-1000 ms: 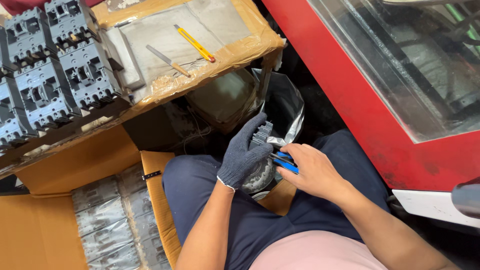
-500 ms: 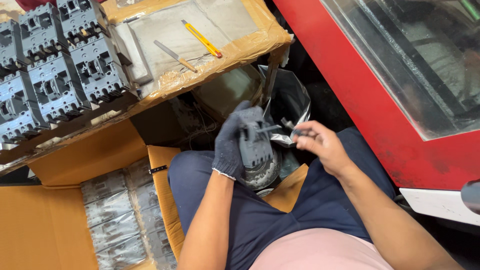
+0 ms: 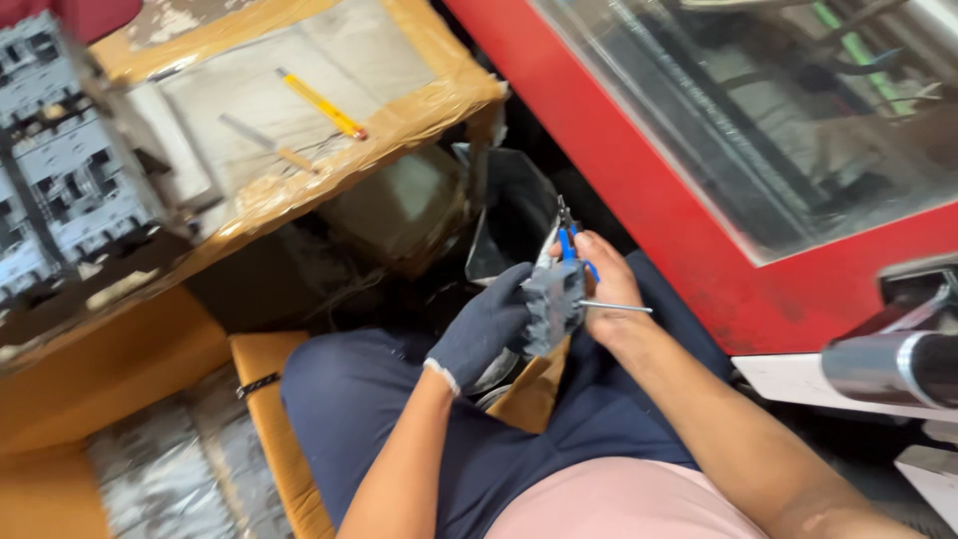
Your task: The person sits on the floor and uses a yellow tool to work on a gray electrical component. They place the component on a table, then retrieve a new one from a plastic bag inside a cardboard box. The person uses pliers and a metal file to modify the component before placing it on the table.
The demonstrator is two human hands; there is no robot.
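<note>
— What's in the hands?
— Above the lap, the gloved left hand (image 3: 482, 331) clasps a grey breaker block (image 3: 552, 302); the bare right hand (image 3: 606, 291) grips blue-handled pliers (image 3: 571, 240) beside it.
— Beyond?
— A yellow pencil (image 3: 321, 103) on the taped cardboard top (image 3: 439, 100) — well apart.

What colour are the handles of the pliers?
Blue, on the pliers in the right hand; head view.

Breaker (image 3: 552, 304) held between left hand (image 3: 484, 329) and right hand (image 3: 609, 294), over lap. Pencil (image 3: 321, 103) on table (image 3: 439, 105), far left; breaker stack (image 3: 60, 180) further left.
</note>
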